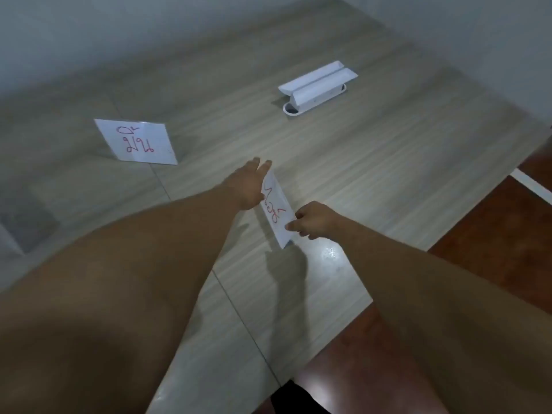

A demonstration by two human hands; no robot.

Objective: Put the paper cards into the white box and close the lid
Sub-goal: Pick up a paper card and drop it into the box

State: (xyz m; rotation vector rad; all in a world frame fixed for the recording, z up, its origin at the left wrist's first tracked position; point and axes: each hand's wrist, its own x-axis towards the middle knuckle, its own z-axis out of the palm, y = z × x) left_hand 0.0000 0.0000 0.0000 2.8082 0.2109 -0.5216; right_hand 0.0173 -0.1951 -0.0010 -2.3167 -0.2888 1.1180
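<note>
Both hands are on one paper card (276,210) with red writing, held tilted just above the wooden worktop (388,162): the right hand (313,224) pinches its near corner, and the left hand (249,185) lies flat with fingers stretched along its far edge. A second card (136,141) lies flat on the worktop off to the left, well apart. The white box (316,85) sits further back with its lid flaps open.
</note>
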